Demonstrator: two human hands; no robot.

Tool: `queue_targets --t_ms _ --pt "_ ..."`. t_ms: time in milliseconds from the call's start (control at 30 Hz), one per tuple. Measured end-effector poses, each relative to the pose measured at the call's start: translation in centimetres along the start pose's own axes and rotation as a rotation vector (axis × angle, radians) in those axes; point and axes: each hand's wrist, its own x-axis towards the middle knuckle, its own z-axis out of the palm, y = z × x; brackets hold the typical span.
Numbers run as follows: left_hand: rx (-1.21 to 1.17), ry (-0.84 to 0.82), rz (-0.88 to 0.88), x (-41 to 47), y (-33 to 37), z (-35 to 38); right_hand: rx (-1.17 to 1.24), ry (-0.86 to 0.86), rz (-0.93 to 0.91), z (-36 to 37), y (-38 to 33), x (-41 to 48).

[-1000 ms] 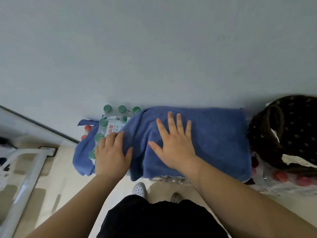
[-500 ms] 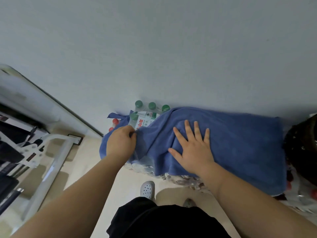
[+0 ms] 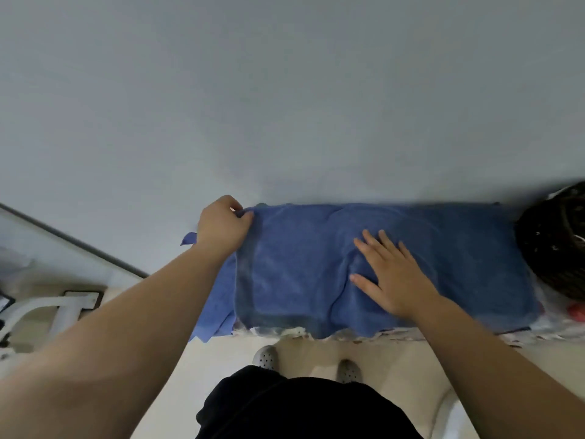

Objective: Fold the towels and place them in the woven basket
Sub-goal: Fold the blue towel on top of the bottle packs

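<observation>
Since a moment ago the left hand (image 3: 223, 224) has carried the towel's (image 3: 300, 264) left corner to the far edge, pinching it, while the right hand (image 3: 392, 277) presses flat, fingers spread; the towel's long axis runs nine-to-three toward the basket (image 3: 554, 245) at three o'clock.

The left hand (image 3: 223, 228) has pulled the blue towel (image 3: 294, 274) corner up to the wall, covering the bottles.

The blue towel (image 3: 300, 267) lies spread flat against the wall, a crease near its middle and its left part doubled over, a lighter layer hanging off below that edge. The dark woven basket (image 3: 557, 245) stands touching the towel's right end, only partly in view.
</observation>
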Motion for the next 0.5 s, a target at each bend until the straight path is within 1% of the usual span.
queue_targets --t_ms 100,167,300,333,433,500 --pt "-0.178 -0.144 -0.121 -1.5 -2.2 1.2 0.065 0.066 0.093 -1.0 -3.7 0.6" --pt "-0.303 -0.208 -0.155 -2.8 -3.6 1.6 0.076 0.093 0.067 -1.1 -7.1 1.1" --pt "-0.486 -0.456 -0.09 -4.9 -6.3 1.4 0.153 0.082 -0.052 -1.0 -14.2 3.0" --pt "-0.533 -0.496 -0.09 -5.1 -6.8 1.3 0.163 0.078 -0.069 -0.8 -15.4 3.7" --pt "-0.616 -0.515 -0.094 -5.1 -7.5 0.9 0.227 0.081 -0.053 -0.5 -17.7 5.0" --pt "-0.652 -0.553 -0.083 -5.1 -7.5 0.8 0.276 0.094 -0.022 -0.6 -17.9 5.4"
